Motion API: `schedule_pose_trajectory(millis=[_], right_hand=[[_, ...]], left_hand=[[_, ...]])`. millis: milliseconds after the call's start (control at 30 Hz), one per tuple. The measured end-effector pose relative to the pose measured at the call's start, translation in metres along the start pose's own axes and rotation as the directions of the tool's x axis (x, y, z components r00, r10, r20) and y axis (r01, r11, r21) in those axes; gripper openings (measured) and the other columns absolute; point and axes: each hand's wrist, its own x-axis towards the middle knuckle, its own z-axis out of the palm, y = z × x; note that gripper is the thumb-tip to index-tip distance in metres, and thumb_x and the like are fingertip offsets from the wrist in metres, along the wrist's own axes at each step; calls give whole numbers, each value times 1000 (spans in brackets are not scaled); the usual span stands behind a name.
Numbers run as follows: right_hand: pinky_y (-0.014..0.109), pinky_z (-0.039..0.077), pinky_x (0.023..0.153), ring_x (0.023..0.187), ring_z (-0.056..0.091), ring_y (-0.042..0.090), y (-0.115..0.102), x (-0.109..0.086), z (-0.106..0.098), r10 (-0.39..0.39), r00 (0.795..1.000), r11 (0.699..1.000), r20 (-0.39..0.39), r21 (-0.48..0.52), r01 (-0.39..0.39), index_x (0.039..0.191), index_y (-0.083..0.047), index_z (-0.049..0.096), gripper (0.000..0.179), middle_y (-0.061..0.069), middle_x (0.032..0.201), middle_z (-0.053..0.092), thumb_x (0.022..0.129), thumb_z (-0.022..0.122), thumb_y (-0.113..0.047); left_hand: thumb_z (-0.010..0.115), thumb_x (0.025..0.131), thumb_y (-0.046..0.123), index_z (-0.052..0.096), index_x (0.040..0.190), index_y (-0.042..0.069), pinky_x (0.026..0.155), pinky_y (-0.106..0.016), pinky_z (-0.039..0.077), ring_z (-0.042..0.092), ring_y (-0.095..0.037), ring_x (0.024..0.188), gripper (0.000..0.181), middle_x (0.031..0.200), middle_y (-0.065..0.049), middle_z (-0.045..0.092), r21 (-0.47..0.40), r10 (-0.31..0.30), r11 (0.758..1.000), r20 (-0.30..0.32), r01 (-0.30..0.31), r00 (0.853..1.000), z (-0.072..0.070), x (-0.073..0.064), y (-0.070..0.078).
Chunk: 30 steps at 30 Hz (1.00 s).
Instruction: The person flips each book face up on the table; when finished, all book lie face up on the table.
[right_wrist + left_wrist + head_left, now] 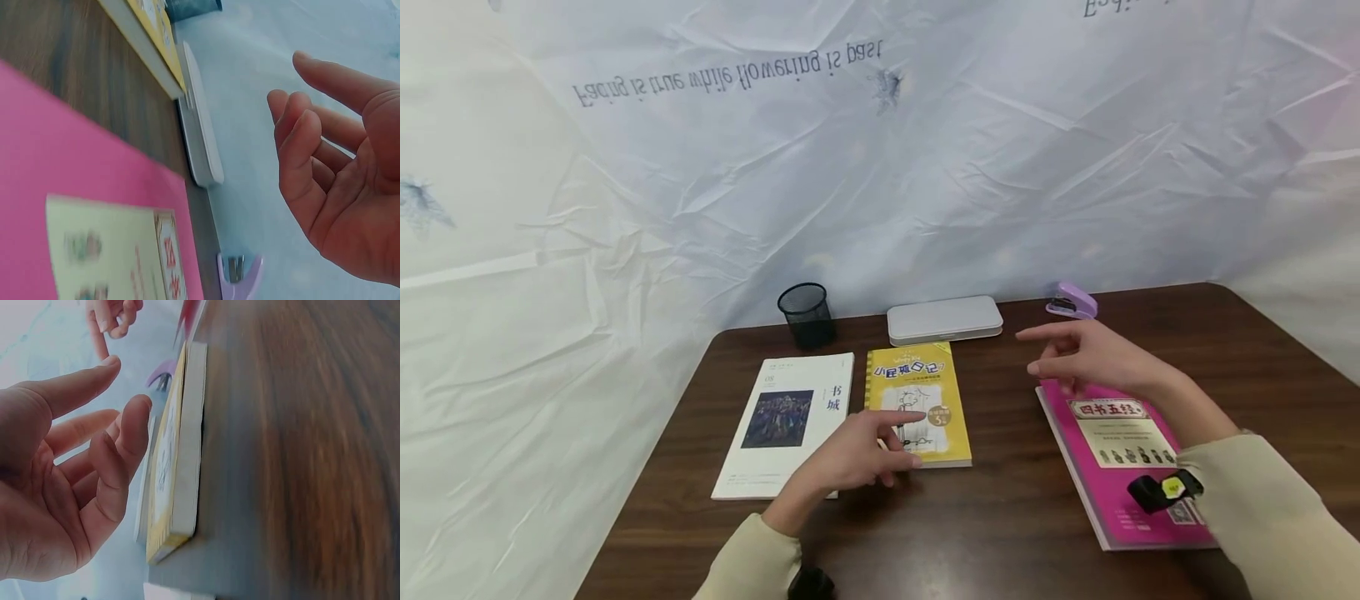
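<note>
My left hand (859, 450) hovers over the near part of a yellow book (917, 392), its index finger stretched out and the other fingers loosely bent. Nothing is in its grasp; the left wrist view shows air between thumb and fingers. Beside it on the left lies a white book (788, 417) with a dark picture on its cover. My right hand (1093, 358) is raised above the far end of a pink book (1123, 492), index finger pointing left, holding nothing. In the right wrist view its palm (356, 206) faces the camera with the fingers relaxed.
Along the back of the dark wooden table (985, 533) stand a black mesh pen cup (807, 317), a white flat case (945, 320) and a purple stapler (1075, 302). A wrinkled white sheet (925, 183) with printed words hangs behind the table.
</note>
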Motion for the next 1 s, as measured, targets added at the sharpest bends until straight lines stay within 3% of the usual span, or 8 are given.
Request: schedule_pose_trajectory(millis=[233, 500, 733, 1000], right_hand=[[33, 55, 56, 61, 61, 17, 21, -19, -10, 35, 996, 999, -82, 0, -35, 152, -5, 55, 60, 15, 92, 68, 98, 76, -22], [33, 57, 62, 70, 64, 23, 48, -36, -23, 138, 979, 988, -151, -50, -147, 153, -7, 55, 62, 15, 98, 70, 98, 76, -29], [31, 56, 60, 65, 62, 20, 73, -50, -29, 215, 961, 975, -173, -13, -220, 155, 1, 49, 65, 13, 96, 70, 101, 73, -27], [30, 56, 61, 67, 61, 20, 89, -61, -36, 244, 946, 967, -215, -26, -255, 154, 3, 49, 66, 10, 88, 67, 101, 73, -30]], left_hand=[[85, 91, 23, 65, 147, 21, 53, -26, 44, 64, -18, 56, 59, 76, 0, 67, 20, 28, 999, 34, -29, 999, 15, 6, 12], [85, 91, 26, 64, 147, 23, 54, -25, 44, 67, -20, 58, 60, 78, 3, 68, 25, 42, 999, 88, -45, 995, 34, 15, 28], [85, 91, 24, 64, 148, 23, 52, -22, 44, 66, -17, 56, 60, 76, 5, 68, -6, 70, 998, 144, -70, 987, 51, 21, 37], [85, 92, 22, 64, 147, 21, 51, -21, 44, 63, -13, 52, 60, 72, 7, 67, -30, 115, 993, 178, -112, 977, 63, 28, 44]])
